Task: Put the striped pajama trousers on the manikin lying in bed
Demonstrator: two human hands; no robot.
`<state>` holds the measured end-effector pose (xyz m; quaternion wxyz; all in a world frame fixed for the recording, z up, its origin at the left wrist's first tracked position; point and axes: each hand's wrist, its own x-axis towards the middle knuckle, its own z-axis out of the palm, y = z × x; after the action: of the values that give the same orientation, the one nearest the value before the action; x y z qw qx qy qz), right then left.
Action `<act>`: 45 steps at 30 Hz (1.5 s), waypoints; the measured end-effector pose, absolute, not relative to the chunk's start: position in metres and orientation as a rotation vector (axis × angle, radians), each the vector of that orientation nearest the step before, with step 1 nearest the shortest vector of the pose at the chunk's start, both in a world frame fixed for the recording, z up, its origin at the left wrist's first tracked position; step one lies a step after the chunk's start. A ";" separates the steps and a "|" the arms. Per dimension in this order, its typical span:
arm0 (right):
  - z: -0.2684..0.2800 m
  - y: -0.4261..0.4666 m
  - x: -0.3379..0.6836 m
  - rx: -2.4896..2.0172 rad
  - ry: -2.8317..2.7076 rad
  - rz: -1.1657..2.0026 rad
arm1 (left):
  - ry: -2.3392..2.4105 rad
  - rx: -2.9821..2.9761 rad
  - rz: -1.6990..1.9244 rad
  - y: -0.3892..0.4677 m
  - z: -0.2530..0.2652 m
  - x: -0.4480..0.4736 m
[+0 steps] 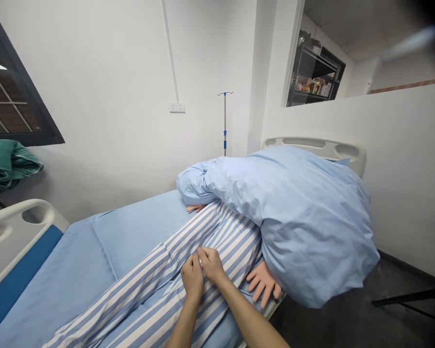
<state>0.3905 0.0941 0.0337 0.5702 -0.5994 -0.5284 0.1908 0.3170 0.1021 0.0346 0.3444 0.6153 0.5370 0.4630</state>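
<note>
With clock directions read from the wearer's paired hands, the left hand (192, 278) and right hand (211, 266) are both curled into fists, side by side over striped trousers (235, 241); the palms face away, so whether cloth is pinched inside cannot be told. Trousers lie on the bed sheet (130, 217), legs running toward 8 o'clock and cut off by the lower edge. Waist end disappears under a bulky blue quilt (311, 212) at 2 o'clock, which hides the lying figure's upper body. Of its own hands, one splayed hand (264, 285) shows at 3 o'clock, wrist covered; another hand (195, 208) at 12 barely emerges, mostly hidden. Drip stand (225, 116) near 12, base concealed behind the quilt. Headboard (358, 157) at 2, partly covered; footboard (25, 217) between 9 and 10, cropped left, as is green cloth (7, 164) at 10. Shelf contents (315, 88) at 1, beyond the wall opening: too small to identify.
</note>
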 end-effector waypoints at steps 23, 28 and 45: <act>0.050 0.104 0.428 -1.362 -1.168 0.558 | 1.322 1.674 1.220 0.085 0.037 0.340; 0.040 0.101 0.427 -1.426 -1.229 0.446 | 1.298 1.604 1.184 0.093 0.040 0.343; 0.043 0.101 0.432 -1.431 -1.270 0.471 | 1.302 1.656 1.185 0.102 0.036 0.357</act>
<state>0.4318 0.1007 0.0425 0.5527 -0.6053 -0.5371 0.1991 0.3567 0.1018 0.0364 0.3544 0.6408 0.5036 0.4584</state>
